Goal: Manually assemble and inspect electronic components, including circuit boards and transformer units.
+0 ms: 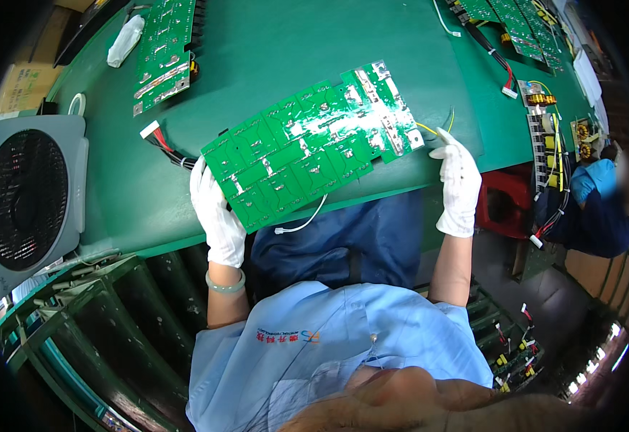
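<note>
A long green circuit board point(278, 162) is tilted over the table's front edge, its soldered side facing up. My left hand point(217, 216), in a white glove, grips the board's left end; its fingers are partly hidden under it. Beyond the board's right end is my right hand point(460, 186), also gloved, with its fingertips at a thin yellow-green wire point(427, 128) that comes off the board. The wire bends at those fingertips, though the grip itself is partly hidden. A bundled cable with a white connector point(150, 130) sticks out at the left, and a white lead point(313, 220) hangs below the board.
The boards lie over a green tabletop point(293, 43). Another circuit board point(167, 54) is at the far left, with more boards point(519, 29) far right. A grey fan point(30, 194) stands left. Nearby are a red stool point(503, 200) and another person's blue sleeve point(594, 181).
</note>
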The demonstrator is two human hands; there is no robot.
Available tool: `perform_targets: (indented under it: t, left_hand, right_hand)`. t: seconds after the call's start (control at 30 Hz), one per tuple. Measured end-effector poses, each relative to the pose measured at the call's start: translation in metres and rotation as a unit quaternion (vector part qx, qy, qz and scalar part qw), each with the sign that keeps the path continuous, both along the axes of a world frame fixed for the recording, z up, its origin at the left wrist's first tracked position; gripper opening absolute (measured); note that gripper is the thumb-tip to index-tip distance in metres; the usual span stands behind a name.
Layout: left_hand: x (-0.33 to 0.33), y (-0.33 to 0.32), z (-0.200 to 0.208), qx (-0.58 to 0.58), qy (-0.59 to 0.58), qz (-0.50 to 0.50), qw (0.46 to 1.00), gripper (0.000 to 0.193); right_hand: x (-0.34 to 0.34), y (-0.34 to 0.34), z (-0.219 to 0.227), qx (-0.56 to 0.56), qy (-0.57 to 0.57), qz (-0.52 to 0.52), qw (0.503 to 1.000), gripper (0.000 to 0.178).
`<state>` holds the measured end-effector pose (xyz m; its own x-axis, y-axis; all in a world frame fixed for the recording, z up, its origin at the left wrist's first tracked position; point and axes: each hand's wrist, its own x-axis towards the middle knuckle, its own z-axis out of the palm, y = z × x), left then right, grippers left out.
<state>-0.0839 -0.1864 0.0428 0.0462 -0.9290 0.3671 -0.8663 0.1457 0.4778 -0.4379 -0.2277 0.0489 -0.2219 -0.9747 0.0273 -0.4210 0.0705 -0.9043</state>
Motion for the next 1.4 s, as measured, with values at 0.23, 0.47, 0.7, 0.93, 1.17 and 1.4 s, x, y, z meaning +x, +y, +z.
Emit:
perform_targets:
  t: [0.23,0.47,0.7,0.93,1.17,1.4]
  left_hand:
    - [-0.001,0.003,-0.002,0.035,-0.011,0.017,0.999,0.044]
    - [-0.004,0.0,-0.01,0.034,0.067,0.041,0.996,0.044]
    - [-0.002,0.001,-0.003,-0.002,-0.024,0.037,0.999,0.035]
    - [-0.006,-0.006,0.003,-0.022,0.039,-0.003,0.999,0.038]
    - [0.006,-0.001,-0.011,-0.035,-0.014,-0.005,0.999,0.042]
    - [0.008,0.0,-0.012,-0.038,-0.042,-0.012,0.998,0.04]
  right_hand:
    - [-0.027,-0.01,-0.014,0.001,-0.117,0.026,0.993,0.041]
    - [-0.028,-0.011,-0.005,0.028,-0.142,0.022,0.989,0.048]
    - [-0.029,-0.011,-0.013,0.011,-0.13,0.058,0.99,0.066]
    - [-0.033,-0.011,-0.011,0.0,-0.131,0.034,0.991,0.056]
    - [-0.027,-0.011,-0.01,0.015,-0.12,0.015,0.992,0.06]
    - [-0.031,-0.013,-0.013,0.019,-0.127,0.019,0.992,0.061]
